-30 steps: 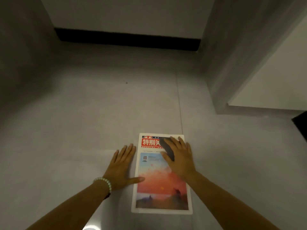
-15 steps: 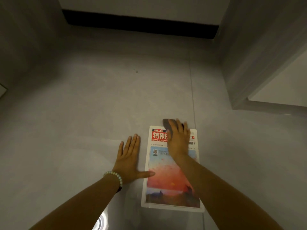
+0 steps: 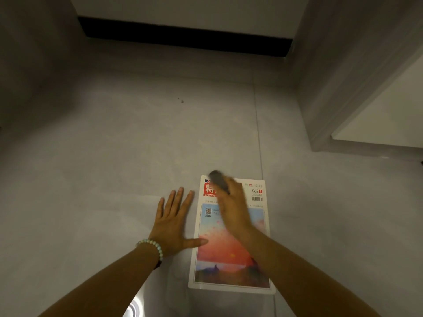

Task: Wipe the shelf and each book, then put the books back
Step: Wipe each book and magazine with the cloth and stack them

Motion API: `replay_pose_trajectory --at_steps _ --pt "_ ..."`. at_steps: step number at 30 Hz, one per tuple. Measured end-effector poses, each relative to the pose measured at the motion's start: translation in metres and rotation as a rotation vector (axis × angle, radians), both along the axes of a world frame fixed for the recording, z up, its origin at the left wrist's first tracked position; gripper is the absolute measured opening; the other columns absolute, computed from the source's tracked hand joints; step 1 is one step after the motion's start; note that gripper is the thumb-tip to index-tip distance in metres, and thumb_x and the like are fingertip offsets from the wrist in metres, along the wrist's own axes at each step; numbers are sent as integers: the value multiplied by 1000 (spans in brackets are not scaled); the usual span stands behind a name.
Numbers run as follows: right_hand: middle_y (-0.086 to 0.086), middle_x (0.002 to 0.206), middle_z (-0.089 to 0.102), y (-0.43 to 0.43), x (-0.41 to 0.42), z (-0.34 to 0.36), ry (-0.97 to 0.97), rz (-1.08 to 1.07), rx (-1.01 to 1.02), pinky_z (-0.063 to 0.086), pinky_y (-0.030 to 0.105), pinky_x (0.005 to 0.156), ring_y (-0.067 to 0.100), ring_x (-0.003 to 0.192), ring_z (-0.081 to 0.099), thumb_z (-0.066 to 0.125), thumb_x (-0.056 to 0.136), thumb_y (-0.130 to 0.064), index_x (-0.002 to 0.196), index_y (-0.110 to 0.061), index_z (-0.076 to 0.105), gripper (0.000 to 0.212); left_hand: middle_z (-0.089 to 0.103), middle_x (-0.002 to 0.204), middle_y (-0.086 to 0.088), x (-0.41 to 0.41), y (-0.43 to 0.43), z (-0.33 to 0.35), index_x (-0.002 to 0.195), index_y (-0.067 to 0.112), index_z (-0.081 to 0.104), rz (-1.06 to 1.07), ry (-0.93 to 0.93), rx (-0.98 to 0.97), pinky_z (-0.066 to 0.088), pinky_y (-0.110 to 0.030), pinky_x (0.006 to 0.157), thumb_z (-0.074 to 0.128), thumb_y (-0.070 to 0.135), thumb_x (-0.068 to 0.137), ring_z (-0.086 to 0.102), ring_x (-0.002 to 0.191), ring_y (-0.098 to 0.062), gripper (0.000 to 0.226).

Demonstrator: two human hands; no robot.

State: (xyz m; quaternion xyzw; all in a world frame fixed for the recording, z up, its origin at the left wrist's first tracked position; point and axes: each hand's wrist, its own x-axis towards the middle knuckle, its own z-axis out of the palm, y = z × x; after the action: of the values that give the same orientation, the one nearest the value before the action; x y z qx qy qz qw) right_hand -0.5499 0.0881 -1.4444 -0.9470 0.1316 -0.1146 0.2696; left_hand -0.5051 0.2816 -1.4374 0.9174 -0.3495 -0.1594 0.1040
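Note:
A magazine (image 3: 225, 259) with a red title and a sunset picture lies flat on the grey tiled floor (image 3: 114, 156). My left hand (image 3: 172, 221) rests flat on the floor just left of it, fingers spread and the thumb tip touching the magazine's left edge. My right hand (image 3: 233, 207) lies over the top part of the cover and presses a dark grey cloth (image 3: 217, 178) onto the title. The cloth sticks out past the fingertips at the magazine's upper left corner. The right hand is blurred by motion.
A grey upright panel (image 3: 343, 76) rises at the right with a white surface (image 3: 389, 115) behind it. A black strip (image 3: 183, 35) runs along the foot of the far white wall. Small dark specks (image 3: 182, 101) lie on the floor ahead.
My right hand has slid the cloth up the cover and then left across the title, uncovering the date and barcode at the right. My left hand has stayed in place.

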Motion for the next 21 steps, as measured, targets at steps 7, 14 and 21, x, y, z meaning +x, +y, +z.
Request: replay_pose_trajectory --at_steps 7,14,21 --pt "4 119 61 -41 -11 -20 5 30 -174 54 50 88 25 107 64 56 76 -75 111 -37 60 52 -28 151 -1 1 -2 -1 145 28 -21 2 -1 8 -23 -41 109 23 102 49 -26 140 -23 129" --pt "7 133 51 -8 -49 2 1 -84 -114 55 47 86 26 112 62 45 84 -72 123 -37 52 53 -32 150 -4 3 -1 -2 136 55 -22 -42 7 15 -29 -37 105 16 100 55 -30 138 -30 100" --pt "-4 136 47 -21 -72 -20 79 -20 -97 50 50 94 24 119 54 48 75 -82 125 -52 46 58 -34 150 3 7 -8 17 134 56 -14 20 174 17 -26 -38 106 -29 88 48 -38 131 -14 93"
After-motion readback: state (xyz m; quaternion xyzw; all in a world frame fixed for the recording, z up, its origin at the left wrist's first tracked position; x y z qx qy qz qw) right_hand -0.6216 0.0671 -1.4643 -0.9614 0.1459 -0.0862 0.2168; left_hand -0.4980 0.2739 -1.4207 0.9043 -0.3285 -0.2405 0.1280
